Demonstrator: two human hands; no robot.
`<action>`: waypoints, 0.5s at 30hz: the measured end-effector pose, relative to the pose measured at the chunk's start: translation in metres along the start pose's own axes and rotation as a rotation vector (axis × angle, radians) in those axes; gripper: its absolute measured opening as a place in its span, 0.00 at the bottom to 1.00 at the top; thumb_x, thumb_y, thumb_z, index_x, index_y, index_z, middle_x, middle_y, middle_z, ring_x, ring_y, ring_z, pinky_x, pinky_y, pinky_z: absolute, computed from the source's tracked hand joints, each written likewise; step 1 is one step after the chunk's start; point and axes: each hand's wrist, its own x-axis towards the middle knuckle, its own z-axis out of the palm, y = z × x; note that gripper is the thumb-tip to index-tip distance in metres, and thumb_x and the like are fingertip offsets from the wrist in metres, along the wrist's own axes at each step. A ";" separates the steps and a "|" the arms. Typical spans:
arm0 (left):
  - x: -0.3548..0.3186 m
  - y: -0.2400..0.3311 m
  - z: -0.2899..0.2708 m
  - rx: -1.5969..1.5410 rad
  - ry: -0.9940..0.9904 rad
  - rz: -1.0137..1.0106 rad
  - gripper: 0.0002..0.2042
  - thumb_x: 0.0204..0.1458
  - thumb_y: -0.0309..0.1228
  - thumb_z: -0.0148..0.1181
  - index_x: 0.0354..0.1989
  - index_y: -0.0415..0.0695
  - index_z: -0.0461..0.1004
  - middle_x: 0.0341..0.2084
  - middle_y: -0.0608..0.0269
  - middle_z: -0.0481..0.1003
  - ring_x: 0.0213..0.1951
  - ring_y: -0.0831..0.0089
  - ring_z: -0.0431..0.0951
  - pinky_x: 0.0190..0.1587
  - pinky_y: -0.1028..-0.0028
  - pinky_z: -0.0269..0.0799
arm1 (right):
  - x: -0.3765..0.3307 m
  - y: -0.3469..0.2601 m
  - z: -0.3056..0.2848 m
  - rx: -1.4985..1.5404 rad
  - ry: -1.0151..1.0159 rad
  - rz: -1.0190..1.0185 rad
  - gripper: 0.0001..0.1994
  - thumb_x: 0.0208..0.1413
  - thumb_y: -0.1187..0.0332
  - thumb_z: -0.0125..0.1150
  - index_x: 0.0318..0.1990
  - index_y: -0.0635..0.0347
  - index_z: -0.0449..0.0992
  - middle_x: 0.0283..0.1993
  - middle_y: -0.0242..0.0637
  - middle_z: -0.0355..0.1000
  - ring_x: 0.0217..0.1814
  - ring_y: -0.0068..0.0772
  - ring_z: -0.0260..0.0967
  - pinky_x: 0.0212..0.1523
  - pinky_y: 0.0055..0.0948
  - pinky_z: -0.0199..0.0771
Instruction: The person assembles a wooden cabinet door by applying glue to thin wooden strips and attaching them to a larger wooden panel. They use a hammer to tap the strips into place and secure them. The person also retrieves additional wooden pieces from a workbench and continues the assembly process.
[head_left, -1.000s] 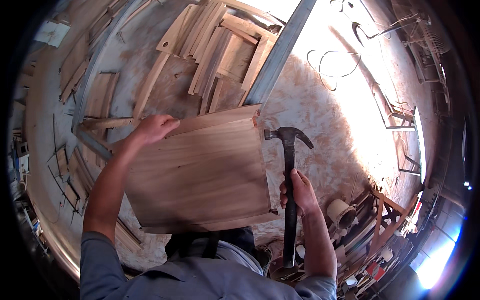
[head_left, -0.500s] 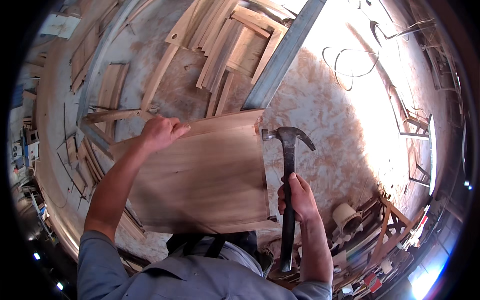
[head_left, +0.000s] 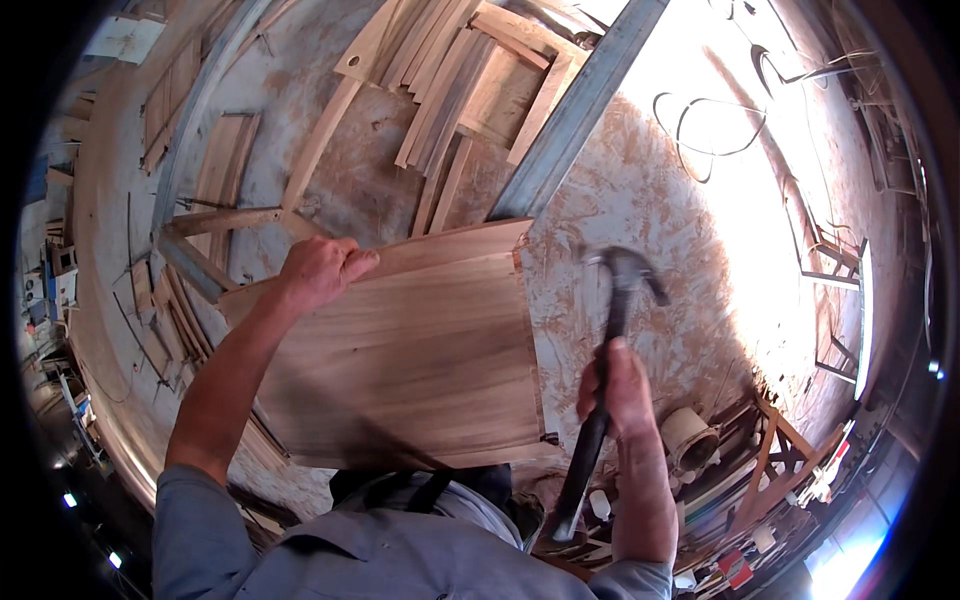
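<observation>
A large wooden panel (head_left: 410, 360) with a raised strip along its far edge lies tilted in front of my body. My left hand (head_left: 325, 272) grips that far edge, fingers curled over the top and thumb lying along it. In my right hand (head_left: 624, 385) is a black-handled claw hammer (head_left: 618, 300), held around the handle to the right of the panel. Its head is blurred by motion and stands apart from the panel's right edge; the claw points right.
Behind the panel a grey metal beam (head_left: 575, 115) runs diagonally. Wooden frame pieces (head_left: 440, 100) lie beyond it on the left. At the right are a loose cable (head_left: 710, 150) on the floor, a white bucket (head_left: 690, 437) and a heap of wood scraps (head_left: 740, 500).
My right hand has swung the hammer to the right, away from the panel's edge. My left hand keeps its hold, and the panel has hardly moved.
</observation>
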 end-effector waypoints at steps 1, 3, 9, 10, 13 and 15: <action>0.000 0.000 0.000 0.001 -0.010 -0.016 0.18 0.57 0.45 0.53 0.29 0.42 0.78 0.20 0.50 0.75 0.27 0.49 0.77 0.32 0.57 0.71 | -0.004 0.003 0.009 -0.193 -0.053 0.041 0.17 0.67 0.54 0.46 0.38 0.61 0.63 0.20 0.34 0.65 0.13 0.26 0.64 0.12 0.28 0.67; 0.000 0.002 0.000 0.004 -0.029 -0.048 0.18 0.57 0.46 0.53 0.29 0.42 0.78 0.20 0.50 0.75 0.27 0.50 0.77 0.32 0.58 0.71 | -0.006 0.004 0.016 -0.139 -0.085 0.058 0.17 0.66 0.54 0.47 0.37 0.60 0.63 0.20 0.36 0.65 0.13 0.27 0.64 0.11 0.28 0.67; 0.000 0.005 -0.002 0.004 -0.067 -0.120 0.19 0.56 0.49 0.53 0.33 0.44 0.79 0.23 0.50 0.76 0.30 0.51 0.78 0.35 0.58 0.72 | -0.004 -0.006 0.017 -0.073 -0.012 0.053 0.17 0.66 0.53 0.47 0.35 0.59 0.63 0.20 0.34 0.65 0.12 0.25 0.63 0.11 0.27 0.66; 0.000 0.004 -0.002 0.016 -0.070 -0.119 0.19 0.56 0.49 0.53 0.33 0.45 0.79 0.23 0.50 0.77 0.30 0.51 0.78 0.35 0.58 0.72 | -0.003 -0.009 0.012 -0.015 0.016 0.049 0.17 0.66 0.53 0.47 0.35 0.59 0.63 0.20 0.34 0.65 0.12 0.26 0.63 0.11 0.27 0.66; 0.000 0.004 -0.001 0.031 -0.072 -0.122 0.19 0.57 0.49 0.53 0.35 0.45 0.80 0.25 0.50 0.77 0.31 0.51 0.79 0.36 0.58 0.73 | 0.001 -0.009 0.001 0.012 0.052 -0.002 0.17 0.66 0.53 0.46 0.35 0.59 0.64 0.19 0.34 0.65 0.12 0.26 0.63 0.10 0.27 0.66; 0.002 0.011 -0.003 0.011 -0.063 -0.125 0.19 0.57 0.49 0.53 0.35 0.46 0.80 0.26 0.50 0.78 0.32 0.51 0.79 0.36 0.58 0.73 | 0.001 0.001 0.010 -0.102 -0.041 0.028 0.17 0.66 0.53 0.46 0.35 0.60 0.63 0.18 0.34 0.64 0.12 0.26 0.64 0.10 0.28 0.67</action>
